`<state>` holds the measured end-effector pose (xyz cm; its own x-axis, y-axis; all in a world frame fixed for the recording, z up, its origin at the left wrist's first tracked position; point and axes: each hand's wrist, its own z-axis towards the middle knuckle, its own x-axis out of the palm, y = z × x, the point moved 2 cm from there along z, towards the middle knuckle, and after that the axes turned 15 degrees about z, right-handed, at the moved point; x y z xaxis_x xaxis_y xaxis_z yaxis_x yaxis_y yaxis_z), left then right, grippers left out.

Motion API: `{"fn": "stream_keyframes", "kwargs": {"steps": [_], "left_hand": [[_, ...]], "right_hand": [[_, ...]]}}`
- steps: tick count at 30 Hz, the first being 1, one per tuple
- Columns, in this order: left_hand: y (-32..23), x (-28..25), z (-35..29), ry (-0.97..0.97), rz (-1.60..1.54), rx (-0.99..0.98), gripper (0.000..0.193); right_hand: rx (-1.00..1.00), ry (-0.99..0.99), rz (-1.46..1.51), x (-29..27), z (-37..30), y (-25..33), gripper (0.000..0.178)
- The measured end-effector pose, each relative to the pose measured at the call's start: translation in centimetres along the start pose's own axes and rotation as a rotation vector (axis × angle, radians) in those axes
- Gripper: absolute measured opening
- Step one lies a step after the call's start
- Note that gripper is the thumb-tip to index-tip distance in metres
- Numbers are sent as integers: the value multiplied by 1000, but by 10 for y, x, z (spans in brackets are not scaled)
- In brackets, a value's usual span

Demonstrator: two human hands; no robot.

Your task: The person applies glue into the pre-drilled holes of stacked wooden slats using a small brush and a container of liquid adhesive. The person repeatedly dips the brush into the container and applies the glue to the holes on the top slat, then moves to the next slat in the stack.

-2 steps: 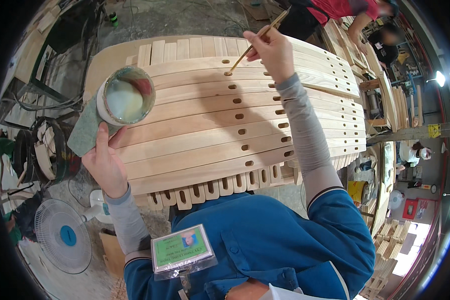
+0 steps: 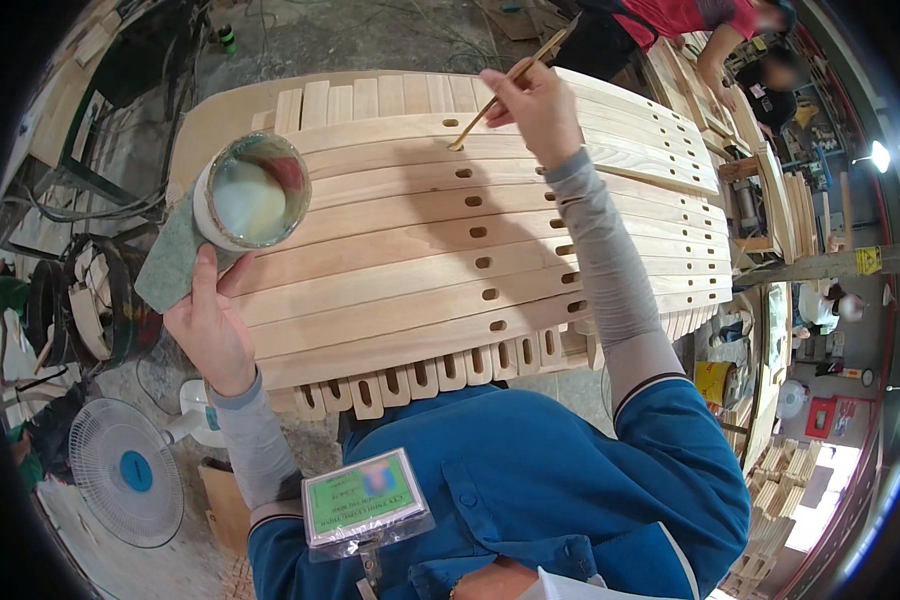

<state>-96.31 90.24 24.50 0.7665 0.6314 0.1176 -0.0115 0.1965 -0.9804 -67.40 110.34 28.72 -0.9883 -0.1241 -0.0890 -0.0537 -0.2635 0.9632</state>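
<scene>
Brush (image 2: 477,121) shifted left — tip lower-left

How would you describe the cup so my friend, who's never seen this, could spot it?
Find the broad spread of pale boards in the middle, then the left hand at their lower left. In the picture, the cup is just above that hand. Unlike the flat grey-green piece beside it, it is round, open-topped and holds milky liquid.

A tan board (image 2: 210,128) beyond the left hand (image 2: 213,325) bears crosswise wooden pieces (image 2: 367,100); over them, slotted slats (image 2: 370,240) lie side by side, extending under and past the right hand (image 2: 538,112).
</scene>
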Motion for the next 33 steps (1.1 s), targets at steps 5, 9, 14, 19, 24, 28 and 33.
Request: {"fn": "stream_keyframes", "kwargs": {"steps": [5,9,14,19,24,28,33], "left_hand": [[-5,3,-2,65,-29,29,25],[-8,7,-8,64,-48,17,24],[-9,9,-14,94,-41,24,24],[-17,21,-20,141,-19,32,24],[-23,24,-24,147,5,67,21],[-39,34,-34,159,-89,76,24],[-48,44,-44,230,-236,157,26]], "right_hand": [[-257,-35,-325,-1,-7,-9,18],[-414,97,-461,23,-14,9,16],[-404,45,-512,20,-10,13,15],[-284,37,-343,10,-9,7,14],[-258,4,-78,-16,-37,48,13],[-285,193,441,0,-106,111,11],[-209,254,558,27,-143,99,5]]}}
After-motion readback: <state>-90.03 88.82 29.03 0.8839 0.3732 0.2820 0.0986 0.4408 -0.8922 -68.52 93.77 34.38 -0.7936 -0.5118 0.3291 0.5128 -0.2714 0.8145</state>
